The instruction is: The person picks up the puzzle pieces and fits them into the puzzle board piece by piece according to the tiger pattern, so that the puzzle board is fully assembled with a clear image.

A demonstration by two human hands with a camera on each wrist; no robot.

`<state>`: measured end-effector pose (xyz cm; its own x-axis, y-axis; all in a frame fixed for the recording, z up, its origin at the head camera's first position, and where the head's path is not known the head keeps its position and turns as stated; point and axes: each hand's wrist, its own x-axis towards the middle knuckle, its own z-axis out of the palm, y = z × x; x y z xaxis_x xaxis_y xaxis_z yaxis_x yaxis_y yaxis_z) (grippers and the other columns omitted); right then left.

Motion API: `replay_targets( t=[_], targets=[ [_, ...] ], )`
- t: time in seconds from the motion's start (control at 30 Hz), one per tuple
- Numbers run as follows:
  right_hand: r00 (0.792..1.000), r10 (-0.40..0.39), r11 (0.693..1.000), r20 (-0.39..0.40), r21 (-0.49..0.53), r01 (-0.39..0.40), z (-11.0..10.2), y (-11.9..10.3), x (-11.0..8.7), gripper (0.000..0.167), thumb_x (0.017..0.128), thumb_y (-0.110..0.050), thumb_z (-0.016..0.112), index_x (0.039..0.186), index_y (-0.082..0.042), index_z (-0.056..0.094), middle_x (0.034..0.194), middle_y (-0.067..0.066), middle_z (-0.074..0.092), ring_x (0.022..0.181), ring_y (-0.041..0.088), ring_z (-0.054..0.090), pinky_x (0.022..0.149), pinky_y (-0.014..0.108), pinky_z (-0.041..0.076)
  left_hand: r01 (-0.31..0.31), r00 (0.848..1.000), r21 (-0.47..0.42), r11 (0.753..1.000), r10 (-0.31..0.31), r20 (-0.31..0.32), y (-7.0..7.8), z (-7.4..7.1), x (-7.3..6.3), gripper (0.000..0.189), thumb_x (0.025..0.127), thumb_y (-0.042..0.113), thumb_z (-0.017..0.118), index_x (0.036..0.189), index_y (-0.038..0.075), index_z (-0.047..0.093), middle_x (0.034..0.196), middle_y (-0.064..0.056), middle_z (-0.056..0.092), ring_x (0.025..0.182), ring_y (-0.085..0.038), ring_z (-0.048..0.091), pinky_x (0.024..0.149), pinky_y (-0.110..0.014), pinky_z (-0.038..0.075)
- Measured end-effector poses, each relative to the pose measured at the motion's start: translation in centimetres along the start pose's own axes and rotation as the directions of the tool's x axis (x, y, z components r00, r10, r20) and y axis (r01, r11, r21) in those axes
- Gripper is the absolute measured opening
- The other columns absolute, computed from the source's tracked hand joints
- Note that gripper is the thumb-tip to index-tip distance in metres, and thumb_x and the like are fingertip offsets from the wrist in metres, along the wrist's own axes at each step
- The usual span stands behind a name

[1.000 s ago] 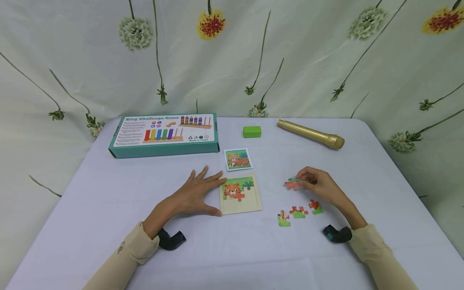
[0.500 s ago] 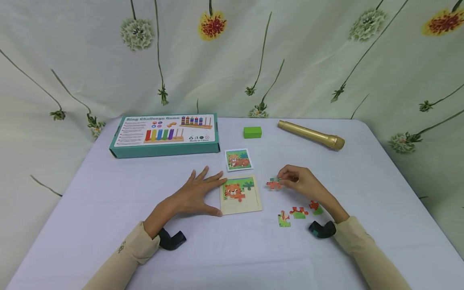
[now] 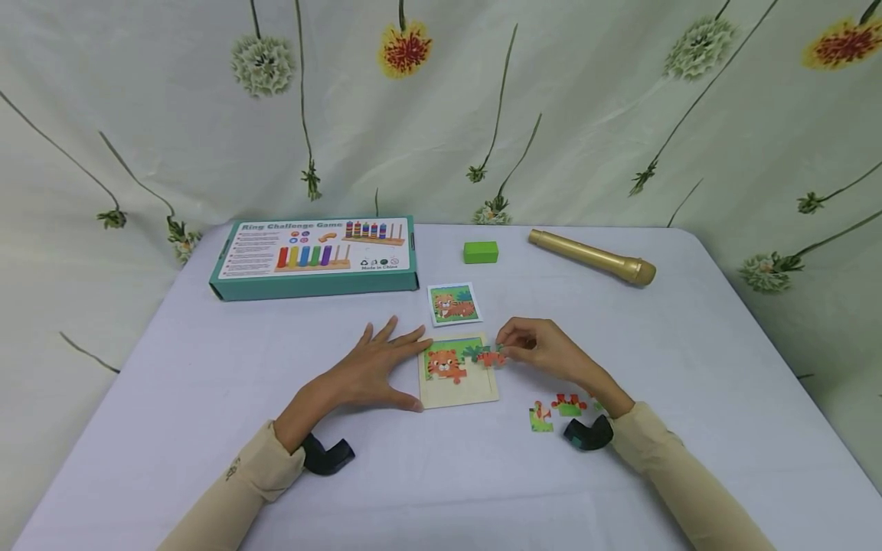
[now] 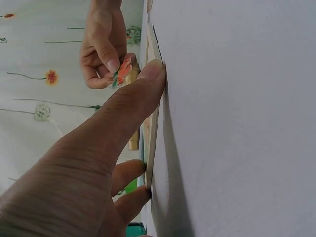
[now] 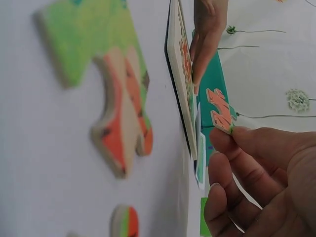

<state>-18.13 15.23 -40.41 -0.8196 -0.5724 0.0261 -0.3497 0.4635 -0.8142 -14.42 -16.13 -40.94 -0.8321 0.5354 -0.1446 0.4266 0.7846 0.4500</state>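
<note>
My left hand [image 3: 372,373] lies with spread fingers at the left side of a wooden puzzle board [image 3: 468,392]; thumb and index fingertip touch its edge. Part of a tiger picture fills the board's upper area: the face and some green leaves. Between thumb and fingertips, my right hand [image 3: 547,350] pinches an orange-and-green puzzle piece [image 3: 491,358], which overlaps the board's right edge in the head view. The right wrist view shows this piece [image 5: 220,109] held up off the table. Loose puzzle pieces [image 3: 540,417] lie below the right hand, one partly hidden by the wrist device.
A tiger picture card [image 3: 453,304] lies just behind the board. Farther back are a teal Ring Challenge Game box [image 3: 310,287], a green block [image 3: 480,252] and a gold microphone [image 3: 591,258]. A flowered cloth [image 3: 572,92] hangs behind the table.
My right hand has moved left with the puzzle piece, from the right of the board to its right edge. My left hand has stayed in place.
</note>
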Motion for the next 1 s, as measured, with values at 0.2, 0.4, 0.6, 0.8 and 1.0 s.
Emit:
replay_targets(
  t=[0.2, 0.4, 0.6, 0.8, 1.0],
  targets=[
    [0.999, -0.012, 1.0, 0.036, -0.005, 0.013, 0.9, -0.4, 0.6, 0.01, 0.088, -0.006, 0.067, 0.098, -0.008, 0.066, 0.085, 0.001, 0.068, 0.078, 0.013, 0.059, 0.074, 0.025, 0.049, 0.001, 1.0, 0.004, 1.0, -0.001, 0.001, -0.1, 0.1, 0.0, 0.099, 0.065, 0.058, 0.08, 0.148, 0.026, 0.037, 0.158, 0.002, 0.023, 0.147, -0.035, -0.004, 0.113, -0.062, -0.005],
    [0.998, 0.004, 1.0, 0.056, 0.0, -0.004, 1.5, -0.9, 1.0, 0.01, 0.088, -0.004, 0.066, 0.098, -0.005, 0.066, 0.085, 0.003, 0.069, 0.077, 0.012, 0.058, 0.071, 0.024, 0.047, 0.0, 1.0, 0.001, 1.0, 0.0, -0.001, -0.1, 0.1, 0.1, 0.099, 0.065, 0.059, 0.08, 0.148, 0.026, 0.038, 0.158, 0.001, 0.024, 0.147, -0.035, -0.003, 0.113, -0.062, -0.005],
    [0.998, 0.028, 1.0, 0.054, 0.013, -0.029, 2.0, -1.2, 1.3, 0.01, 0.088, -0.002, 0.064, 0.097, -0.004, 0.066, 0.082, 0.004, 0.068, 0.074, 0.012, 0.057, 0.071, 0.024, 0.047, 0.002, 1.0, 0.004, 1.0, -0.002, -0.002, -0.1, 0.1, 0.1, 0.099, 0.065, 0.06, 0.079, 0.148, 0.026, 0.038, 0.158, 0.002, 0.024, 0.147, -0.034, -0.003, 0.113, -0.062, -0.005],
    [0.996, 0.068, 0.997, 0.056, 0.027, -0.07, 2.2, -1.4, 1.3, 0.01, 0.087, -0.003, 0.064, 0.097, -0.003, 0.066, 0.076, 0.004, 0.065, 0.07, 0.013, 0.054, 0.068, 0.024, 0.044, 0.006, 1.0, 0.002, 1.0, -0.006, -0.001, 0.0, 0.1, 0.0, 0.099, 0.065, 0.059, 0.08, 0.148, 0.026, 0.038, 0.158, 0.002, 0.024, 0.147, -0.034, -0.004, 0.113, -0.062, -0.005],
    [0.996, 0.066, 0.997, 0.06, 0.021, -0.068, 2.3, -1.4, 1.4, 0.011, 0.086, -0.001, 0.065, 0.097, -0.003, 0.065, 0.074, 0.003, 0.064, 0.068, 0.012, 0.053, 0.067, 0.023, 0.043, 0.005, 1.0, 0.003, 1.0, -0.005, -0.006, 0.0, 0.1, 0.0, 0.098, 0.065, 0.058, 0.08, 0.148, 0.026, 0.038, 0.158, 0.001, 0.025, 0.147, -0.035, -0.003, 0.113, -0.062, -0.005]
  ],
)
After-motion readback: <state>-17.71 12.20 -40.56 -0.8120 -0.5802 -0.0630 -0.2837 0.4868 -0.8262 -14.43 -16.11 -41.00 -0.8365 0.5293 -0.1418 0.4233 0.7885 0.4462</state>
